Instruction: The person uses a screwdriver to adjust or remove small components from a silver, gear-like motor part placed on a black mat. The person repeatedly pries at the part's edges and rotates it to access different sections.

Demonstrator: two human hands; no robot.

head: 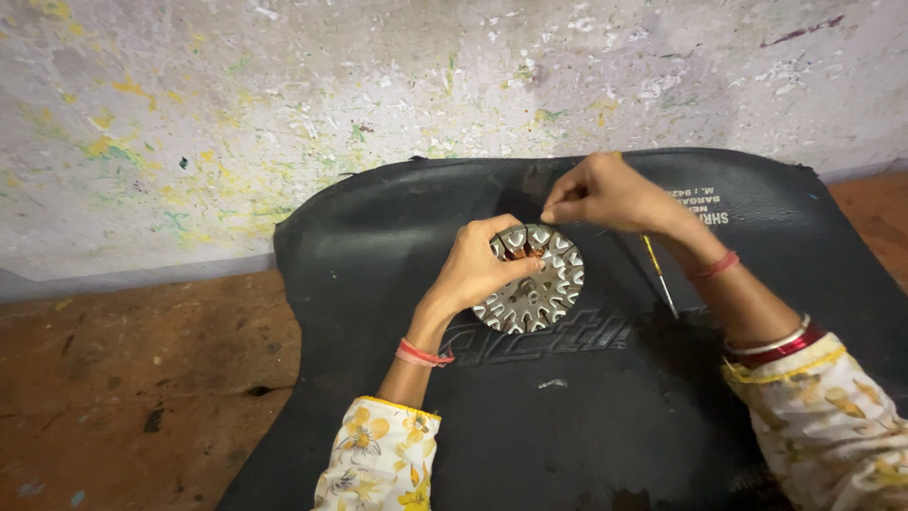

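The left hand [478,265] grips a round, slotted metal core [534,279] by its left edge, thumb on its face, holding it on a black mat [378,284]. The right hand [605,194], just above the core, pinches its fingertips together on something too thin to make out. A thin tool [659,274] with a yellow handle lies on the mat under the right wrist. Behind the mat stands a paint-flecked wall [284,95].
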